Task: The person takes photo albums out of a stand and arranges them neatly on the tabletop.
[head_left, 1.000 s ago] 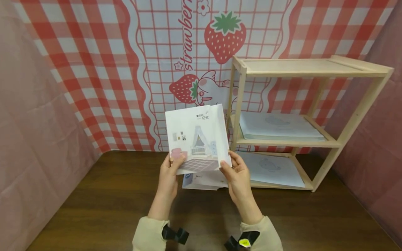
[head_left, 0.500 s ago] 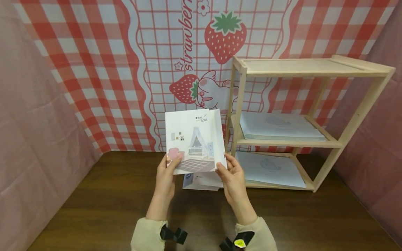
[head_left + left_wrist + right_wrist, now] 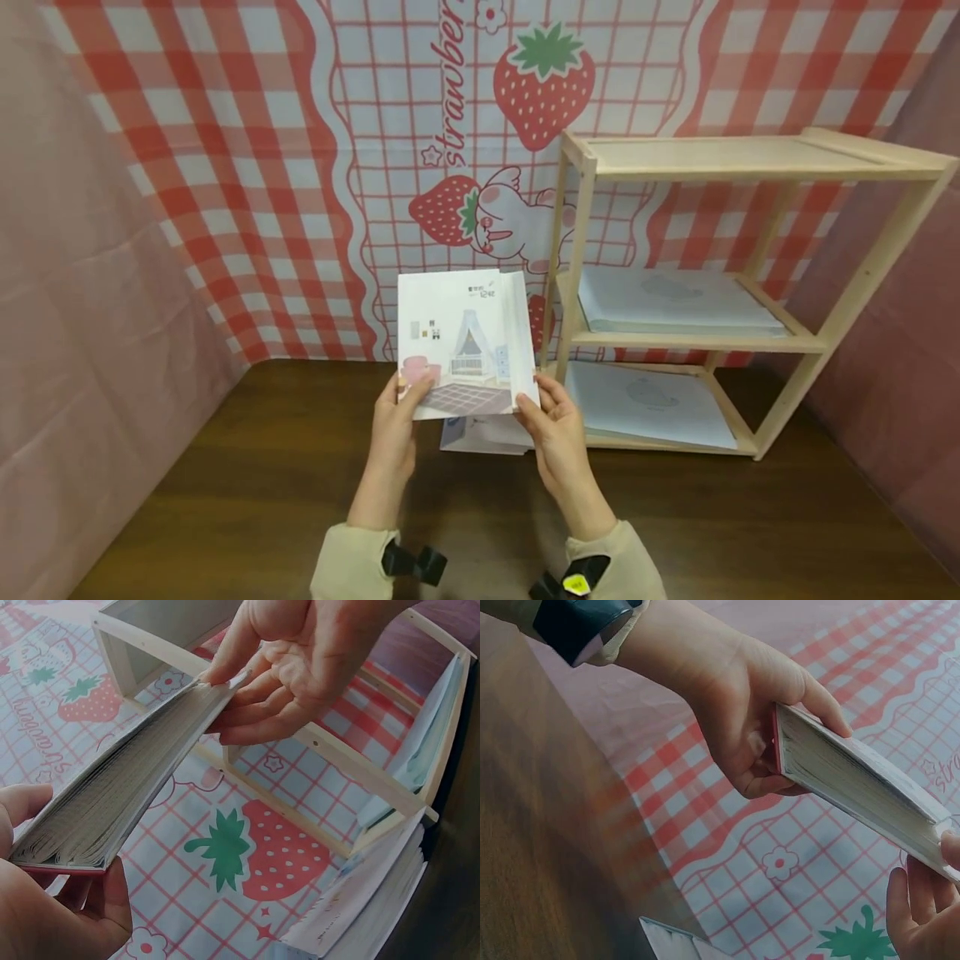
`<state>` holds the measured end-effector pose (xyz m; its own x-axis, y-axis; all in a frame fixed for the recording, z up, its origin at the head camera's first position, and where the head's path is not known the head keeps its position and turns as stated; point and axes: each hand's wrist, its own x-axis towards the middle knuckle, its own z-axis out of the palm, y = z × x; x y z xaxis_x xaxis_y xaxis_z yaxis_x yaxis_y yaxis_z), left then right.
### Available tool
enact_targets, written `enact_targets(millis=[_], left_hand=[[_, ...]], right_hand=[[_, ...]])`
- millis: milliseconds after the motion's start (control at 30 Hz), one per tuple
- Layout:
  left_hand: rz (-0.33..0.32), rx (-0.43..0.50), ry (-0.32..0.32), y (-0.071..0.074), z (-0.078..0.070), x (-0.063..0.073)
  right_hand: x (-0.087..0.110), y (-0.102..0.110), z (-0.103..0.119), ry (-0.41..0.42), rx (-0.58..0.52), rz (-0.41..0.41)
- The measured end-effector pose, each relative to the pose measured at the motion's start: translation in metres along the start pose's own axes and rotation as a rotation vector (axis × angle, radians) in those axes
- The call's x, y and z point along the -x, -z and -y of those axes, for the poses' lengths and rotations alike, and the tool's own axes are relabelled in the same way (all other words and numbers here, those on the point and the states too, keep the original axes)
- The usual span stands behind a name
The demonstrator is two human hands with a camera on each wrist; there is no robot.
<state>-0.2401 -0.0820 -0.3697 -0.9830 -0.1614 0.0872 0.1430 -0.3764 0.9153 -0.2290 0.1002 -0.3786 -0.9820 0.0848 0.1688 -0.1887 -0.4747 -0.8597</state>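
Between my two hands is a thick square book [image 3: 468, 342], raised above the table. Its white cover carries a drawing of a canopied crib, a pink armchair and a checked rug. My left hand [image 3: 395, 429] grips the lower left side, thumb on the cover and fingers behind. On the lower right side, my right hand [image 3: 561, 433] pinches the book the same way. The left wrist view shows the block of page edges [image 3: 112, 784] between its covers, and a red strip at the end by the left hand. Behind and below it lie white books [image 3: 487, 435], partly hidden.
A pale wooden rack [image 3: 697, 342] stands at the right. Its middle tier bears a pale blue stack [image 3: 675, 300], its bottom tier another stack [image 3: 652, 404] with a whale drawing. A strawberry-print cloth [image 3: 442, 100] hangs behind the brown table [image 3: 247, 500].
Both hands have lowered the book somewhat and brought it slightly left, mostly in the first half second. The grip is the same. The head view has shifted a little.
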Motion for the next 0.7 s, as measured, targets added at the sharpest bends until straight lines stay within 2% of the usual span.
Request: enact_targets(millis=[267,500,700], left_hand=[[0.007,0.017,0.031,0.001,-0.002,-0.001],[0.019,0.024,0.081,0.009,-0.002,-0.004],[0.053,0.073,0.109,0.017,-0.003,-0.007]], right_hand=[[0.001,0.002,-0.005,-0.005,0.007,-0.003],[0.002,0.002,-0.011,-0.028,0.031,0.011],[0.001,0.001,-0.017,-0.045,0.031,0.06]])
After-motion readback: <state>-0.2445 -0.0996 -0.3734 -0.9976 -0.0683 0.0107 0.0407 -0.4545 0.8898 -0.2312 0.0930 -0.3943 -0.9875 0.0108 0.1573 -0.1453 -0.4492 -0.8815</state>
